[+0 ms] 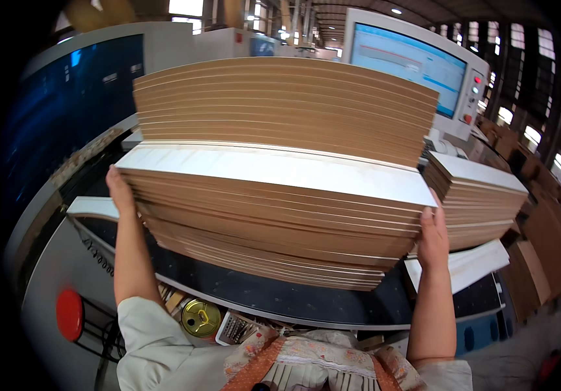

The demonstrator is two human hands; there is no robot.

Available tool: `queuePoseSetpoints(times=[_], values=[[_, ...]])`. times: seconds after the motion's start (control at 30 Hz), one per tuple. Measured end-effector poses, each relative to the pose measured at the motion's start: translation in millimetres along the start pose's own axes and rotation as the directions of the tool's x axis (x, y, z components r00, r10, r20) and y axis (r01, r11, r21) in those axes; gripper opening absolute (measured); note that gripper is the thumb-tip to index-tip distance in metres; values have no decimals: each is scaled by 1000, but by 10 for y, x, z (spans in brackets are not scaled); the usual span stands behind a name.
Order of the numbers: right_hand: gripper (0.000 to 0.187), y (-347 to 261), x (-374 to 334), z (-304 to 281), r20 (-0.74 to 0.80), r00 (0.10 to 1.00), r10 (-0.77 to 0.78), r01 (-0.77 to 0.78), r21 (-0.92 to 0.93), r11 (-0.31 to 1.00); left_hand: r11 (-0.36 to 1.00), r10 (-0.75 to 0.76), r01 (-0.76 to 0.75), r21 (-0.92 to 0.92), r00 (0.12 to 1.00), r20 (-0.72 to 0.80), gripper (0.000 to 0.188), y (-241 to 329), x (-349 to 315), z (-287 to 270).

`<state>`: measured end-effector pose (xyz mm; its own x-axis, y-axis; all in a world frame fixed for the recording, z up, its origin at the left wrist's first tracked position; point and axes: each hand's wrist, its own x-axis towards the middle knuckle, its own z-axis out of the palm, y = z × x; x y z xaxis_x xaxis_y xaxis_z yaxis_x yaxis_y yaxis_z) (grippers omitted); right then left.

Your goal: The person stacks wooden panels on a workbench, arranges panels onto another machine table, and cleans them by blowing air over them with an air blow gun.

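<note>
- Boards point(274, 221), a thick stack of thin brown panels with a white top face, sit between my two hands at chest height, above a dark machine bed point(280, 293).
- I see my left hand point(119, 190) flat against the stack's left end, fingers pressed together and pointing up along the edge.
- I see my right hand point(433, 236) clamped on the right end, fingers together over the top corner; I cannot tell where the thumb sits.
- Behind the held boards rises a taller stack point(287, 104) of the same brown panels.
- To the right lies a smaller pile point(479, 202), also white on top, just beside my right hand.
- Beyond it stands a control panel with a lit screen point(407, 65) and buttons.
- Lower left, a red knob point(69, 315) shows on the machine front, and a yellow tin point(200, 318) rests below the bed near my apron point(313, 365).
</note>
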<state>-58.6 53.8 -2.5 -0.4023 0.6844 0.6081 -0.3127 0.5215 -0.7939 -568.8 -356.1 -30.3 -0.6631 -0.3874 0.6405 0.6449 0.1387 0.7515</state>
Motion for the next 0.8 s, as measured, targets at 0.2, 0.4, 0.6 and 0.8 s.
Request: queuePoseSetpoints(times=[0.2, 0.4, 0.6, 0.8], values=[[64, 186, -8, 24, 91, 994, -63, 64, -16, 998, 996, -84, 84, 0, 994, 71, 71, -353, 223, -173], [61, 303, -107, 16, 107, 994, 38, -76, 380, 922, 981, -154, 152, 124, 988, 11, 73, -72, -24, 69], [77, 241, -109, 101, 99, 993, 67, -89, 237, 967, 991, -69, 72, 109, 997, -35, 72, -106, -56, 65], [76, 276, -67, 118, 35, 999, 39, -43, 111, 993, 985, -107, 106, 135, 994, 4, 75, -156, 10, 94]])
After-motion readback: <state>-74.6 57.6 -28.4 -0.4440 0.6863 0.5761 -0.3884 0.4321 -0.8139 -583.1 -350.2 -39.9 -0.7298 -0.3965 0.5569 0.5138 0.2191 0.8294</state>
